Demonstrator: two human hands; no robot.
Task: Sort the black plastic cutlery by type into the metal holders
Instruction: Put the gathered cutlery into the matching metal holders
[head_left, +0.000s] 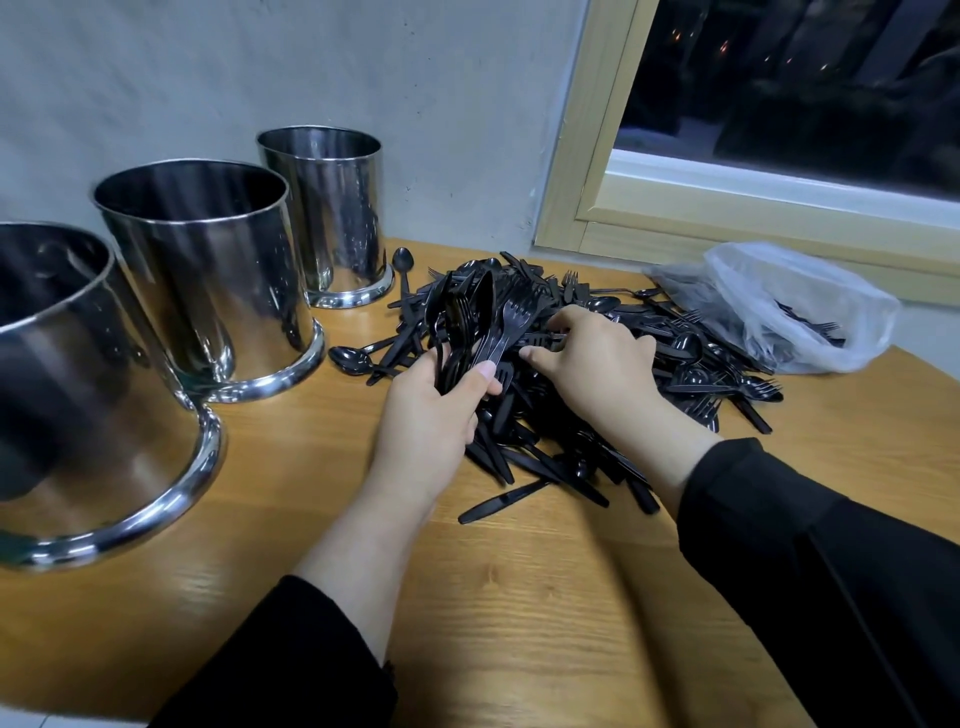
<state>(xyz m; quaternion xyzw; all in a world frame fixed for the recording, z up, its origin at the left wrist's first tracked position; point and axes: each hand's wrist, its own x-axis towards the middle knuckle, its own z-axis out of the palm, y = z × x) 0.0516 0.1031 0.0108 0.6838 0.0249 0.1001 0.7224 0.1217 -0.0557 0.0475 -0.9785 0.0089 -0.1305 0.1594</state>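
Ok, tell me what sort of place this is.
Probably a cafe or canteen prep corner: three metal holders on a wooden table, a heap of black plastic cutlery beside a plastic bag, under a window.

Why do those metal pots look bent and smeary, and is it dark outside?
Head view: the wide-angle lens bows the nearest metal holder and the window frame; the holders' shiny walls smear reflections and glare; the window shows darkness with small lights; indoor light throws soft shadows from the left hand and right hand onto the table.
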